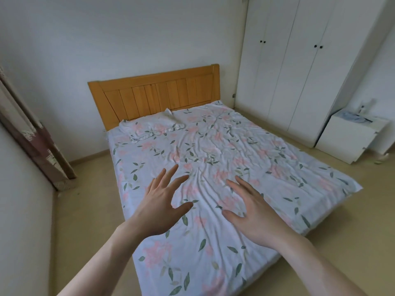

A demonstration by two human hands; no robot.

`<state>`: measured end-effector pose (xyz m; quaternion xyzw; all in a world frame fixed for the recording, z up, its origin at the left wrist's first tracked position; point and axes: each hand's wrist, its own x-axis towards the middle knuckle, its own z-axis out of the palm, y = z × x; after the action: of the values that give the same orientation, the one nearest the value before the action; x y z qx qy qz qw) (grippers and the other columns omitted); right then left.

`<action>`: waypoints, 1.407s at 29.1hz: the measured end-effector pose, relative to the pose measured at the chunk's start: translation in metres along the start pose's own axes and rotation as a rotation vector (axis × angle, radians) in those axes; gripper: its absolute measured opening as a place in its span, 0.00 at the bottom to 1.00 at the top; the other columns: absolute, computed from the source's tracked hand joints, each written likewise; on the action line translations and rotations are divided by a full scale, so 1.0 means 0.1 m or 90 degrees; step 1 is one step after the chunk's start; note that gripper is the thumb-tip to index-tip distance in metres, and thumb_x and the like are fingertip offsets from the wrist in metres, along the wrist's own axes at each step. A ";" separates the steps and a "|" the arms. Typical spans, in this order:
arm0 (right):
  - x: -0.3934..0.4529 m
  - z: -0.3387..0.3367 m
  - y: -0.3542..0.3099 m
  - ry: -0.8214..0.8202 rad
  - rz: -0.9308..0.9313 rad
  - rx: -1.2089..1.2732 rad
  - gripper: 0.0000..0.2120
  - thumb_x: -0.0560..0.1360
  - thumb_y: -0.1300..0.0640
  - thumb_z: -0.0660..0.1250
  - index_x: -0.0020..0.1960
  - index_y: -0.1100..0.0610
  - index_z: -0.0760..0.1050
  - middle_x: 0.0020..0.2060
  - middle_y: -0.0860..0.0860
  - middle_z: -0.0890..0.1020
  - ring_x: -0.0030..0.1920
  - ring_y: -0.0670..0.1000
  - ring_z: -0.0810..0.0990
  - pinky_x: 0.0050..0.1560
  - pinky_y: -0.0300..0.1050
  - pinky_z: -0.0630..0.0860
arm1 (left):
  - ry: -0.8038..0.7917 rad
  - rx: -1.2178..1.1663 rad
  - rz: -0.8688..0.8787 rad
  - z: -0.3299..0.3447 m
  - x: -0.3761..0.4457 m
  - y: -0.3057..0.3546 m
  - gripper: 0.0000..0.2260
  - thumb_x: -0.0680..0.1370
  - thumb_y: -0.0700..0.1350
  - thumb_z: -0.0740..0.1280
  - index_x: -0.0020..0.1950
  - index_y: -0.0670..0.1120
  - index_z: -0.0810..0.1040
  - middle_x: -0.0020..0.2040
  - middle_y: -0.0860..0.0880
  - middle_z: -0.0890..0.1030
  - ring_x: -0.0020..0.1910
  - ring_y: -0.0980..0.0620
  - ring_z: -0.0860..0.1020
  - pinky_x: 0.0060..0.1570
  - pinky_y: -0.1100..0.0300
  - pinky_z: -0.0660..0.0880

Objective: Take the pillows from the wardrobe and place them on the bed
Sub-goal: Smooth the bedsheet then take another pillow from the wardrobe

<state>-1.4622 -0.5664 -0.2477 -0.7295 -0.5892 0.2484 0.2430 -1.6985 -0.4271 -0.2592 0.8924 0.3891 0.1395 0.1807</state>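
With the bed (213,167) as the landmark, a brown and cream patterned curtain (32,133) hangs at the far left, well apart from the bed's left edge, across a strip of beige floor (85,210). At the head of the bed stands a wooden headboard (158,92) of upright slats, set against the white wall. Just below the headboard, on the left half of the bed, one pillow (149,126) lies flat in a case of the same pink flower and green leaf print as the wrinkled sheet (224,150) that covers the mattress. Over the near part of the bed the left hand (162,204) is held out palm down, fingers spread wide and straight, holding nothing. Beside it, over the middle of the bed, the right hand (254,212) is likewise spread flat and holds nothing; whether either palm touches the sheet cannot be told. To the right of the bed, past its head corner, stands the white wardrobe (299,67), its doors closed, with small dark knobs. Further right of the bed sits a low white cabinet (350,139) with some blurred items on top.
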 end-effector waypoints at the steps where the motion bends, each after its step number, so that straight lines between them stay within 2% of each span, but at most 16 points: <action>1: 0.07 -0.10 0.13 0.002 -0.001 -0.009 0.36 0.79 0.38 0.65 0.80 0.34 0.49 0.78 0.30 0.43 0.80 0.39 0.47 0.75 0.43 0.59 | 0.007 -0.002 0.002 0.08 0.14 0.09 0.31 0.78 0.67 0.62 0.79 0.66 0.56 0.81 0.64 0.40 0.81 0.56 0.38 0.78 0.48 0.45; 3: 0.20 -0.31 0.35 -0.001 -0.005 -0.020 0.36 0.79 0.37 0.64 0.79 0.33 0.48 0.78 0.30 0.43 0.80 0.39 0.46 0.78 0.46 0.57 | 0.014 -0.005 -0.001 0.24 0.40 0.22 0.31 0.78 0.67 0.62 0.79 0.66 0.55 0.81 0.64 0.40 0.81 0.56 0.38 0.79 0.48 0.45; 7: 0.43 -0.89 0.88 -0.012 0.018 -0.015 0.35 0.78 0.37 0.64 0.78 0.31 0.49 0.78 0.29 0.44 0.80 0.41 0.49 0.78 0.49 0.60 | 0.001 -0.021 -0.011 0.56 1.04 0.59 0.31 0.78 0.67 0.62 0.79 0.65 0.56 0.81 0.64 0.40 0.81 0.55 0.38 0.79 0.47 0.47; 10: 0.53 -1.36 1.33 0.020 0.032 -0.027 0.35 0.79 0.38 0.64 0.79 0.33 0.49 0.78 0.29 0.43 0.80 0.39 0.46 0.78 0.45 0.58 | -0.014 -0.017 0.010 0.77 1.59 0.96 0.31 0.78 0.66 0.63 0.80 0.64 0.57 0.82 0.63 0.41 0.81 0.53 0.39 0.80 0.44 0.48; 16: 0.67 -2.23 2.31 0.080 0.054 -0.003 0.35 0.77 0.37 0.66 0.78 0.32 0.51 0.77 0.28 0.46 0.79 0.37 0.46 0.77 0.44 0.56 | -0.035 -0.009 0.077 1.17 2.60 2.00 0.31 0.79 0.65 0.64 0.79 0.63 0.57 0.82 0.61 0.42 0.82 0.52 0.40 0.79 0.46 0.46; 22: 0.76 -2.86 3.22 0.062 0.058 0.005 0.35 0.78 0.39 0.66 0.79 0.34 0.52 0.78 0.30 0.47 0.79 0.37 0.47 0.75 0.41 0.56 | -0.031 0.011 0.092 1.76 3.32 2.88 0.31 0.78 0.66 0.63 0.79 0.64 0.57 0.82 0.61 0.43 0.82 0.52 0.40 0.80 0.45 0.46; 27: 0.81 -3.59 4.05 0.030 0.057 -0.005 0.35 0.78 0.39 0.66 0.78 0.33 0.51 0.77 0.29 0.46 0.79 0.39 0.48 0.70 0.37 0.56 | -0.025 -0.010 0.050 2.23 3.73 3.65 0.31 0.78 0.66 0.63 0.79 0.65 0.57 0.82 0.63 0.42 0.82 0.53 0.40 0.79 0.44 0.48; 28: 0.85 -3.91 4.31 0.030 0.029 0.001 0.35 0.78 0.39 0.66 0.78 0.33 0.51 0.77 0.29 0.46 0.79 0.39 0.48 0.70 0.37 0.56 | -0.013 -0.016 0.036 2.35 3.93 3.93 0.31 0.78 0.66 0.63 0.79 0.65 0.57 0.82 0.63 0.42 0.81 0.54 0.39 0.79 0.44 0.48; 34: 1.20 -4.61 4.85 0.001 -0.024 -0.024 0.35 0.77 0.35 0.64 0.78 0.30 0.50 0.78 0.30 0.46 0.80 0.39 0.48 0.79 0.48 0.55 | 0.020 -0.009 -0.032 2.55 4.27 4.38 0.29 0.78 0.66 0.63 0.78 0.67 0.56 0.81 0.64 0.42 0.81 0.55 0.39 0.79 0.46 0.46; 41: 1.85 -5.05 5.37 -0.058 -0.078 -0.030 0.35 0.77 0.36 0.65 0.78 0.30 0.49 0.77 0.28 0.45 0.79 0.38 0.48 0.79 0.47 0.56 | 0.041 0.018 -0.108 2.82 4.78 4.43 0.31 0.78 0.68 0.62 0.78 0.67 0.56 0.81 0.65 0.41 0.81 0.55 0.39 0.80 0.46 0.48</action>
<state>-0.7040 -0.5172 -0.2266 -0.6857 -0.6486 0.2520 0.2137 -0.9885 -0.4113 -0.2694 0.8538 0.4710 0.1464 0.1664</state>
